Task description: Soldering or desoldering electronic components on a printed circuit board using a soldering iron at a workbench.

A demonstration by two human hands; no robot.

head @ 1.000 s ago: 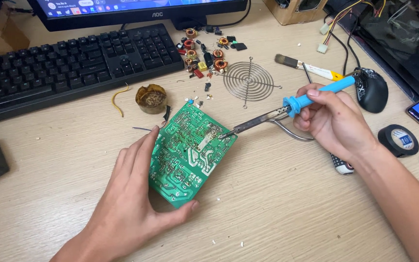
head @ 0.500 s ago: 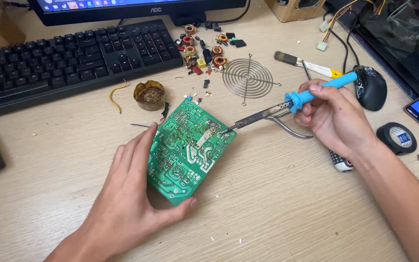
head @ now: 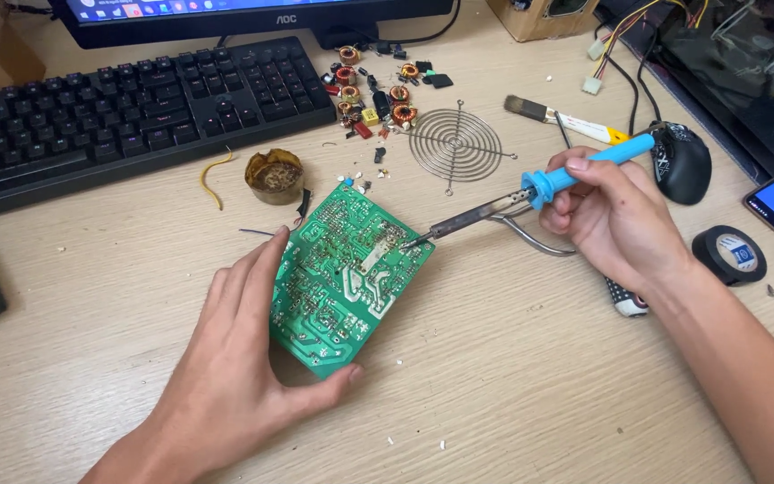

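The left hand (head: 226, 358) lies spread against the near left edge of a green circuit board (head: 347, 273) on the wooden table (head: 512, 385), thumb at its near corner, fingers steadying it. The right hand (head: 611, 215) is closed around the blue handle of a soldering iron (head: 530, 193), whose tip touches the board's right edge. Beyond the board sit a round brown tin (head: 274, 175), a wire fan grille (head: 455, 143), a heap of small parts (head: 378, 90) and a black keyboard (head: 127, 112). Right of the board lie a black mouse (head: 683, 161) and a roll of black tape (head: 730, 254).

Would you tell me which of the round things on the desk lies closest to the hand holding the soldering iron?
The black computer mouse, just beyond the right hand. The roll of black tape lies a little farther off, the wire fan guard farther still.
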